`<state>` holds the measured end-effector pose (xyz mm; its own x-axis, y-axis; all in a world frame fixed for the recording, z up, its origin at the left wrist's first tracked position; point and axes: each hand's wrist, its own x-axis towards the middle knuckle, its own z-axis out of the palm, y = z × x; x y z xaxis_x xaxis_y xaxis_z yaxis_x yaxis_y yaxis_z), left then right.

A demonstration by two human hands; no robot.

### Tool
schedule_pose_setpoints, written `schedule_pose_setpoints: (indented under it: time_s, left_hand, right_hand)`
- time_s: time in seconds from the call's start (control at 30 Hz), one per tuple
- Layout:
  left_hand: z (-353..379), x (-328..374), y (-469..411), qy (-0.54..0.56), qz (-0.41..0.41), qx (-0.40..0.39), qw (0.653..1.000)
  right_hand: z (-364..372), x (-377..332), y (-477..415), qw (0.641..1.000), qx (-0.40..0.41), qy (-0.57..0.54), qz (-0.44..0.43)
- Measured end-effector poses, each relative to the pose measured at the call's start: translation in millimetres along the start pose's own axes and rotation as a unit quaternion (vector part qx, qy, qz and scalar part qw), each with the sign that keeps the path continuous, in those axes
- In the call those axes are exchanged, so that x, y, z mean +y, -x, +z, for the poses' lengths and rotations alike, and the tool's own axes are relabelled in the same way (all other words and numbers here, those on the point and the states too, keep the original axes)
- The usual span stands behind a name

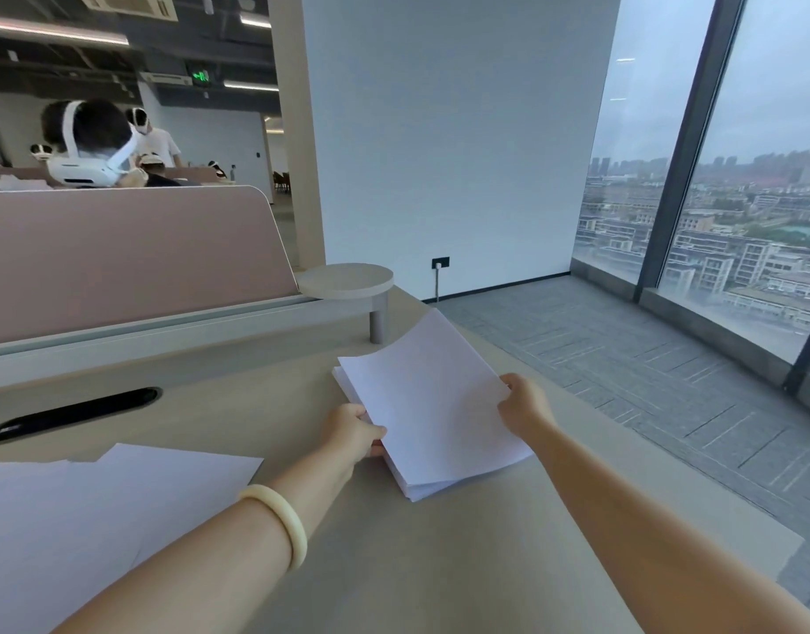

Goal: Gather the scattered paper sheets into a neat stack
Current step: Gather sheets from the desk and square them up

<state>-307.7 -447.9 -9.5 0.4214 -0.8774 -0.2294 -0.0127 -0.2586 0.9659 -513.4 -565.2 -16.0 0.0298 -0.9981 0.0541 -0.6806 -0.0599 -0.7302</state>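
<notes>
White loose sheets (73,510) lie at the desk's (439,565) left, well apart from the stack (435,404). The left hand (352,432) pinches the stack's left edge; the right hand (524,404) grips its right. The curled top sheet may slide off askew.

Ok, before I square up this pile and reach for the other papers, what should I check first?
1. Left hand grips the stack's left edge: ok.
2. Right hand pinches the right edge: ok.
3. Stack edges aligned: not ok; sheets fan out at the near corner and the top sheet bows up.
4. All paper gathered: not ok; loose sheets lie at the near left of the desk.
5. Far corner of the stack inside the desk's right edge: cannot tell; it looks close.
</notes>
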Motion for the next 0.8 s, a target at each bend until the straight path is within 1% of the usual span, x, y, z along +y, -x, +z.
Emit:
schedule_pose_setpoints:
  time_s: [0.1,0.23,0.37,0.5,0.57,0.73,0.8]
  left_hand:
    - [0.9,-1.7,-3.4,-0.006,-0.003,-0.002,1.000]
    - [1.4,-5.9,-4.1,-0.046,0.015,0.004,0.999]
    - [0.7,-9.5,-6.2,-0.116,0.034,0.014,0.993]
    - [-2.0,-13.9,-8.3,-0.201,0.057,0.032,0.977]
    - [-3.6,-15.2,-8.4,-0.234,0.061,0.036,0.970]
    - [-5.0,-17.9,-9.7,-0.274,0.053,0.033,0.960]
    - [-6.2,-16.0,-9.1,-0.305,0.062,0.052,0.949]
  right_hand:
    - [5.7,4.5,-6.7,1.000,-0.003,0.016,-0.003]
    - [10.7,11.7,-12.3,0.999,-0.005,0.033,-0.011]
    - [14.3,17.3,-15.7,0.998,-0.006,0.061,-0.016]
    - [14.7,20.8,-14.1,0.994,-0.001,0.109,-0.024]
    - [14.9,23.2,-14.9,0.995,-0.005,0.098,-0.027]
    - [15.2,23.2,-12.2,0.999,-0.020,0.046,-0.011]
    - [14.1,22.3,-12.9,0.999,-0.025,0.032,-0.008]
